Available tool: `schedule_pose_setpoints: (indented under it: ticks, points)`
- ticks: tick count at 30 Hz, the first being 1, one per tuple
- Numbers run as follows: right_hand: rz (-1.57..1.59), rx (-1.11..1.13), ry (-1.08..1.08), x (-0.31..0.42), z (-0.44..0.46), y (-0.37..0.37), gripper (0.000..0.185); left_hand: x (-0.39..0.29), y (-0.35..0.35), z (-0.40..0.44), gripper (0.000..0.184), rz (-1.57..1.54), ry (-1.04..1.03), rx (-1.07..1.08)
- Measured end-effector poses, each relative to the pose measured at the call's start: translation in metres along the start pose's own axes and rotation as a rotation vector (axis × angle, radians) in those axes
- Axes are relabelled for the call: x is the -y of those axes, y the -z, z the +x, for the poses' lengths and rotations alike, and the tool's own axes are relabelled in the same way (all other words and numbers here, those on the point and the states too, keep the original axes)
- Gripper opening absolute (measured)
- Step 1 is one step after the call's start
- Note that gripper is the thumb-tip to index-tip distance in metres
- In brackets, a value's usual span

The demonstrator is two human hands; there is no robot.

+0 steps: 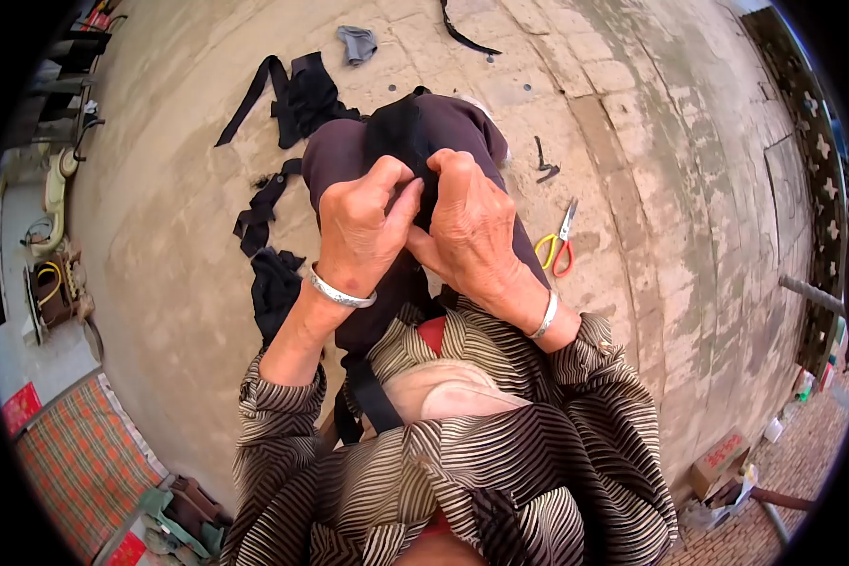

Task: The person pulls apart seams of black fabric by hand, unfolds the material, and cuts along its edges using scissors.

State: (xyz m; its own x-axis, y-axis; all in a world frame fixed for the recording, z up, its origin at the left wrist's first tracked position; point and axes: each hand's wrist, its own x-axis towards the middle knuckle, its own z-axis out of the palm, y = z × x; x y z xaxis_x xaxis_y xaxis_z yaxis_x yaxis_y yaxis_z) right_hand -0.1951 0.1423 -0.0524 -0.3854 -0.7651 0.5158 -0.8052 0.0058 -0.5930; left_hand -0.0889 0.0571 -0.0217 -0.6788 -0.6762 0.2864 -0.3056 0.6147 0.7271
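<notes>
A piece of black cloth [398, 130] lies over my knees, on top of dark purple trousers [338, 156]. My left hand [368, 222] is closed in a pinch at the cloth, thumb against the curled forefinger. Close beside it, my right hand [472, 224] is pinched on the cloth too, its knuckles turned up. Whatever sits right between the fingertips is too small to make out. Each wrist wears a silver bangle. To the right of my legs, scissors [561, 241] with one yellow and one red handle rest on the ground.
Black cloth scraps [311, 92] and strips [262, 212] lie on the paved ground left of my legs. A grey cloth [357, 44] is farther ahead. Small black scraps [545, 170] lie at right. A checked cloth [90, 462] and a cardboard box [720, 462] are near the lower edges.
</notes>
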Motion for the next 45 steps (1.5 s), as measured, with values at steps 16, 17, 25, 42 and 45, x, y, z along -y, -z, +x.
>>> schedule_pose_setpoints:
  ticks: [16, 17, 25, 42, 45]
  points:
    - [-0.250, 0.250, 0.319, -0.040, 0.018, 0.025, 0.011, 0.017, 0.013, 0.007, 0.023, 0.388, -0.223, 0.391]
    - [-0.250, 0.250, 0.316, -0.043, 0.019, 0.026, 0.011, 0.016, 0.012, 0.007, 0.023, 0.388, -0.224, 0.393]
    - [-0.237, 0.356, 0.454, -0.057, 0.030, 0.034, 0.013, 0.010, 0.017, 0.016, 0.018, 0.527, -0.516, 0.320]
    - [0.041, 0.323, -0.110, -0.114, 0.037, 0.074, 0.005, 0.059, 0.085, 0.003, 0.009, 0.415, -0.394, 0.247]
    - [0.126, 0.388, -0.308, -0.118, 0.042, 0.069, 0.010, 0.068, 0.086, 0.008, 0.010, 0.221, -0.230, 0.098]
